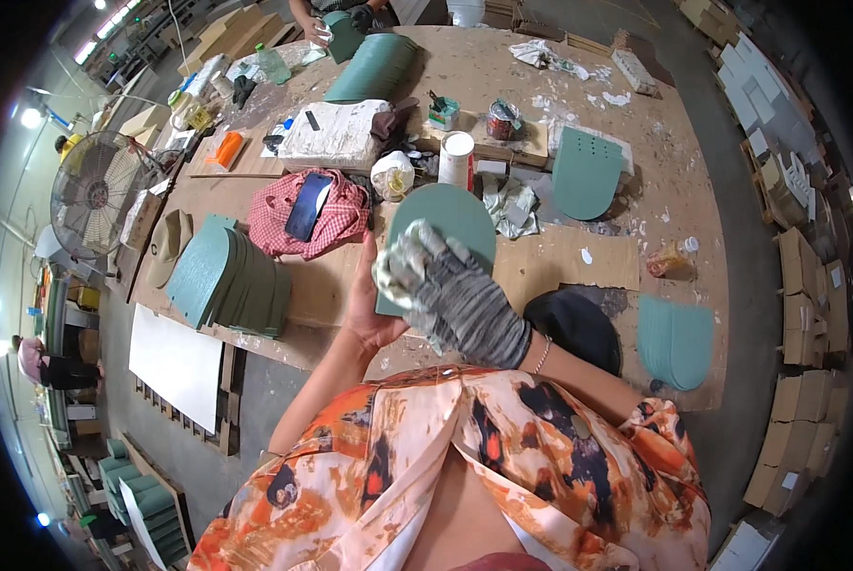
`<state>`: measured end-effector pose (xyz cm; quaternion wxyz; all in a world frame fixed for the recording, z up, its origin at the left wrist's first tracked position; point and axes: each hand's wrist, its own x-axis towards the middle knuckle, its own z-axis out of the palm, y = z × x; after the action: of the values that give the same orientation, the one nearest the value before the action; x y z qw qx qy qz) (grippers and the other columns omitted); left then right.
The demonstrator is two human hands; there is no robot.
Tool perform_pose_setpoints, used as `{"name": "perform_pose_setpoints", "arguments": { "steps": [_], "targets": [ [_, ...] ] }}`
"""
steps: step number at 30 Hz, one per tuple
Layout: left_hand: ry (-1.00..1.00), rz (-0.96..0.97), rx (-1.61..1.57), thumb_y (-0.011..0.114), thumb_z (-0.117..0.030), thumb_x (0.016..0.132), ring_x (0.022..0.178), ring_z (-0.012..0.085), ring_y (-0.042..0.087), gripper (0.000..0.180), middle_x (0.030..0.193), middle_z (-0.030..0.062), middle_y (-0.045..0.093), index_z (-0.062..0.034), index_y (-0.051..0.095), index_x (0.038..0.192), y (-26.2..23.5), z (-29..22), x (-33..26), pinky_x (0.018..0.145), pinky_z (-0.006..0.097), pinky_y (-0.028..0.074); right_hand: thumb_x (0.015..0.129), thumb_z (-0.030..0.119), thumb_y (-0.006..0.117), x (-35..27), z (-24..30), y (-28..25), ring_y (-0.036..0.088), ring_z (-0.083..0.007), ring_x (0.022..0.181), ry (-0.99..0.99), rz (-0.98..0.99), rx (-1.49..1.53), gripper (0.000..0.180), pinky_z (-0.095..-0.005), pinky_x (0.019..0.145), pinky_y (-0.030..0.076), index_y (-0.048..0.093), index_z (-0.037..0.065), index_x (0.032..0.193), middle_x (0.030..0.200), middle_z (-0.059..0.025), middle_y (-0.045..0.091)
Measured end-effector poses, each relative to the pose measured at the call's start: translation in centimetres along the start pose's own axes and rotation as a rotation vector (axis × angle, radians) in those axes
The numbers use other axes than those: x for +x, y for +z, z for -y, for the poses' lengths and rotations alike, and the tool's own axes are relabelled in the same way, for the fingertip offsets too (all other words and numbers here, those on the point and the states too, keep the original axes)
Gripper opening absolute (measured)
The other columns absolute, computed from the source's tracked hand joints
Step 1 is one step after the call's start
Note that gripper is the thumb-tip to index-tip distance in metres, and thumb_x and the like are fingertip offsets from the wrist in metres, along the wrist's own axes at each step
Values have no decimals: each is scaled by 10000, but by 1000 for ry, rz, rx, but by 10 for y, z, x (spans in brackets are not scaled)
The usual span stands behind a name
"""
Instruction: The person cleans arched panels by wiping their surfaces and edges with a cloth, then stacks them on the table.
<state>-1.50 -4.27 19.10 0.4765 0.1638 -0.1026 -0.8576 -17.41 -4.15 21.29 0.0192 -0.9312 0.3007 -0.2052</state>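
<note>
Gloved right hand [460, 300]: fingers curled over round-ended green panel [450, 214], whether anything is clasped cannot be told | bare left hand [366, 309]: panel's left edge grasped | panel: held over workbench [669, 162], right of stacked panels [231, 276] | step: face apparently being wiped | next move: steady edge support, even pressure seemingly called for

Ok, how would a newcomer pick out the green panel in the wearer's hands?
Start at the big brown worktable: over its near side is a green panel with a rounded far end. The bare left hand grips its left edge; the gray-gloved right hand partly covers it. Unlike the stacked green panels to its left, it is in hand.
</note>
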Motion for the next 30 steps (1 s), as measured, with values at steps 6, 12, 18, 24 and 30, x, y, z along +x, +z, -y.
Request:
{"name": "perform_pose_setpoints", "arguments": {
  "steps": [6, 12, 18, 24, 30],
  "targets": [
    [-1, -89, 338, 577, -1, 750, 983, 281, 595, 479, 1086, 152, 578, -13, 453, 1214, -31, 13, -13, 942, 454, 447, 839, 161, 540, 16, -66, 20, 365, -347, 1270, 165, -391, 147, 514, -408, 1079, 266, 434, 100, 1338, 1372, -205, 384],
    [18, -59, 349, 556, 33, 722, 964, 263, 610, 478, 1049, 149, 598, 24, 475, 1193, -21, -4, -21, 925, 432, 464, 899, 102, 499, -35, -155, 31, 582, -244, 924, 599, -438, 481, 167, -332, 873, 473, 552, 3, 1022, 1038, -144, 592],
    [122, -233, 233, 568, -398, 888, 1093, 245, 532, 549, 1191, 138, 528, -28, 429, 1270, -5, -17, -14, 938, 411, 447, 897, 37, 472, -48, -171, -108, 569, -180, 996, 279, -989, 606, 321, -284, 864, 463, 510, -12, 1212, 1120, -116, 598],
    [179, -195, 116, 540, -420, 900, 1091, 277, 545, 539, 1210, 139, 522, -67, 418, 1288, -8, -13, 13, 931, 425, 472, 854, 34, 500, -42, -95, -132, 478, -232, 1152, 258, -1065, 715, 420, -335, 969, 398, 457, -4, 1269, 1227, -158, 526],
    [146, -97, 141, 472, -506, 904, 1143, 239, 507, 590, 1250, 99, 504, -100, 391, 1325, 2, -3, 14, 955, 429, 443, 804, 39, 534, 17, -18, -15, 390, -294, 1277, 35, -399, 252, 514, -399, 1052, 336, 421, 7, 1304, 1295, -201, 465]
  ]
}}
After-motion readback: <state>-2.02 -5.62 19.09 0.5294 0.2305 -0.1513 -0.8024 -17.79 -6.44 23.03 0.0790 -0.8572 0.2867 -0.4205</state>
